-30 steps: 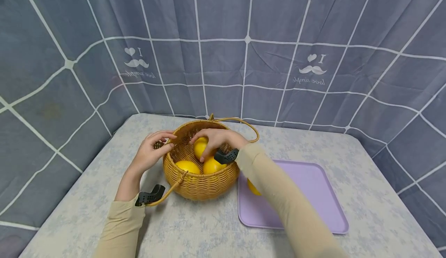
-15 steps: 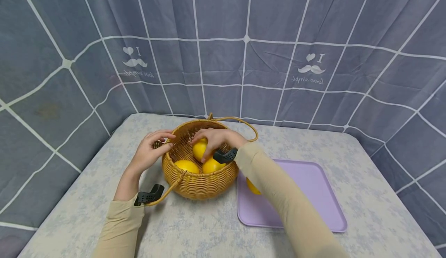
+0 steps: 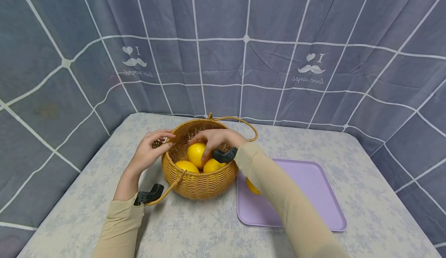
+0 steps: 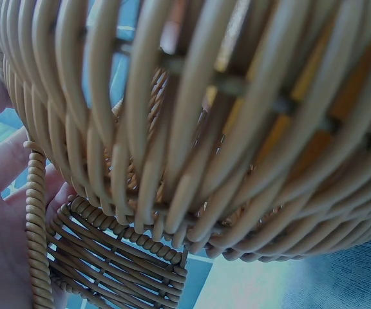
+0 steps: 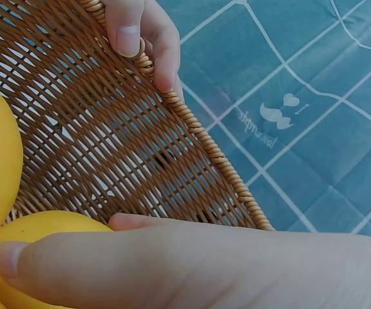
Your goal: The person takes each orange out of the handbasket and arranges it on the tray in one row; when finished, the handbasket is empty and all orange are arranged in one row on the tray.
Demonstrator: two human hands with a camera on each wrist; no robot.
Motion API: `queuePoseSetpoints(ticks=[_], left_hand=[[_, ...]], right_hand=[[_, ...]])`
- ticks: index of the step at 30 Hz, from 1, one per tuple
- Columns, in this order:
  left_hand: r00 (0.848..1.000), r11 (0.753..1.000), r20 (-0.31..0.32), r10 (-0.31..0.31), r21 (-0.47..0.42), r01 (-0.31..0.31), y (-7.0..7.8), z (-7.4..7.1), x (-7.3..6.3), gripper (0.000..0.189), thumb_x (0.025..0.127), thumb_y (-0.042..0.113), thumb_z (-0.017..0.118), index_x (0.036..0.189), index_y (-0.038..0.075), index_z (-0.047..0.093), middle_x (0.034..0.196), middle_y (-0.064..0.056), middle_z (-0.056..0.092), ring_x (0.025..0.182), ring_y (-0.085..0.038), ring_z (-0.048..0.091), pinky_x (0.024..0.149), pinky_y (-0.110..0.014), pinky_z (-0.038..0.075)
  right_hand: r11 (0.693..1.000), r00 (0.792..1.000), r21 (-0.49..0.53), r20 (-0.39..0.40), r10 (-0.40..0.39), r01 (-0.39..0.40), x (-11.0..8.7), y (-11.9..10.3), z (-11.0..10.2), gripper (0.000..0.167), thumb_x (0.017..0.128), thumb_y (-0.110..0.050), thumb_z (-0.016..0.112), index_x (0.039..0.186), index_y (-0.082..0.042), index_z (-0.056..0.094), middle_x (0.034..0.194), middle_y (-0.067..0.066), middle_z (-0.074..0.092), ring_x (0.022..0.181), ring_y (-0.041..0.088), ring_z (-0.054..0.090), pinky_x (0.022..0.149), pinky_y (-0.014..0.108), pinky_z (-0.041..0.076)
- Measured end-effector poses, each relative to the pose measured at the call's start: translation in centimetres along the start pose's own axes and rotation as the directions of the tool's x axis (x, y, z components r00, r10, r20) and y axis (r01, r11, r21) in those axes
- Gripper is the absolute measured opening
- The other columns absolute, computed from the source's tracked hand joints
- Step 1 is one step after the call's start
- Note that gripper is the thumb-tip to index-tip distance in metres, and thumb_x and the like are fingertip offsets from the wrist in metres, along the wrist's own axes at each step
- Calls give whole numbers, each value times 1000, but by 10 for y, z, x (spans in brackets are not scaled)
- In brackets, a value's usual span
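Observation:
A round wicker basket (image 3: pixel 200 186) stands left of centre in the head view. Inside it lie several smooth yellow round fruits; the rearmost fruit (image 3: pixel 196 154) is under my right hand (image 3: pixel 219 137). That hand reaches over the right rim, its thumb (image 5: pixel 50 257) lying fairly straight across the fruit in the right wrist view. My left hand (image 3: pixel 148 153) holds the basket's left rim, with thumb and fingers at the edge; its fingertips (image 5: pixel 129 38) show over the rim in the right wrist view. The left wrist view is mostly filled by the woven basket wall (image 4: pixel 172 129).
A lilac tray (image 3: pixel 306 196) lies right of the basket, with another yellow fruit (image 3: pixel 252 187) on it, partly hidden by my right sleeve. One handle (image 3: pixel 244 120) arches behind the basket, another (image 3: pixel 170 190) slopes towards my left wrist. A grey gridded curtain (image 3: pixel 223 64) stands behind the table.
The fruit under my right hand has sunk lower and slightly left in the basket, and more of it shows. The right hand's fingers have loosened from it. My left hand has stayed put.

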State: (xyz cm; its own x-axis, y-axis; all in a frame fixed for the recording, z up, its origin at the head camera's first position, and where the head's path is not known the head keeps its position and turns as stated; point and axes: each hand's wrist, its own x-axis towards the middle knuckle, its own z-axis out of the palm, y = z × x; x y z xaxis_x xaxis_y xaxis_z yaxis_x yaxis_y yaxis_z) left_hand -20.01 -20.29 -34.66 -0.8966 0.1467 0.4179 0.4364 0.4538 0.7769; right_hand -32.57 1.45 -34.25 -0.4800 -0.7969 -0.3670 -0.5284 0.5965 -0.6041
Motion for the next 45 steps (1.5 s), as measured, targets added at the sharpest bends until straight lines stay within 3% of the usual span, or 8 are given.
queuePoseSetpoints(ticks=[3,14,19,28,33,39,45], left_hand=[[1000,1000,0,-1,5,1,1,0,0,25,87,-2,58,110,-11,62,125,-26,53,96,-33,43,78,-30,37],[1000,1000,1,-16,4,16,2,0,0,25,87,-2,57,110,-11,61,126,-26,52,97,-34,43,78,-32,36],[1000,1000,1,-12,6,12,2,0,0,25,87,-2,57,110,-11,62,126,-25,53,95,-33,43,77,-30,36],[1000,1000,1,-6,10,6,2,0,0,24,87,-2,58,109,-11,62,126,-26,53,95,-33,43,77,-33,36],[1000,1000,1,-12,13,12,2,0,-1,25,87,-2,57,110,-11,62,126,-26,53,95,-33,43,77,-32,36],[1000,1000,0,-6,20,6,2,0,-1,24,87,-1,57,110,-10,62,126,-25,53,95,-33,43,77,-32,36],[1000,1000,-3,12,5,-12,0,1,-1,24,87,-2,57,108,-11,62,125,-26,53,96,-36,43,78,-35,37]], right_hand=[[999,1000,39,25,6,-7,0,0,0,76,73,-16,79,141,-19,45,141,0,40,115,15,43,89,26,42],[1000,1000,-13,11,-3,3,0,1,-3,80,71,-22,80,142,-19,43,145,1,36,123,16,36,96,30,37],[1000,1000,12,15,3,-3,-2,1,-3,80,71,-22,80,142,-20,43,145,1,34,124,17,35,96,31,37],[999,995,53,103,-3,-3,-1,1,-3,86,72,-18,80,146,-18,35,148,2,31,123,17,37,98,31,34],[997,997,74,72,-30,25,-1,1,-3,82,71,-16,81,142,-17,38,141,2,38,118,17,41,95,30,37],[998,1000,63,-4,27,-27,-3,1,-2,81,67,-25,83,138,-27,43,139,2,34,117,18,38,94,33,37],[992,1000,125,1,9,-9,-3,2,-2,78,66,-26,84,134,-27,46,135,2,38,114,18,42,93,33,38]])
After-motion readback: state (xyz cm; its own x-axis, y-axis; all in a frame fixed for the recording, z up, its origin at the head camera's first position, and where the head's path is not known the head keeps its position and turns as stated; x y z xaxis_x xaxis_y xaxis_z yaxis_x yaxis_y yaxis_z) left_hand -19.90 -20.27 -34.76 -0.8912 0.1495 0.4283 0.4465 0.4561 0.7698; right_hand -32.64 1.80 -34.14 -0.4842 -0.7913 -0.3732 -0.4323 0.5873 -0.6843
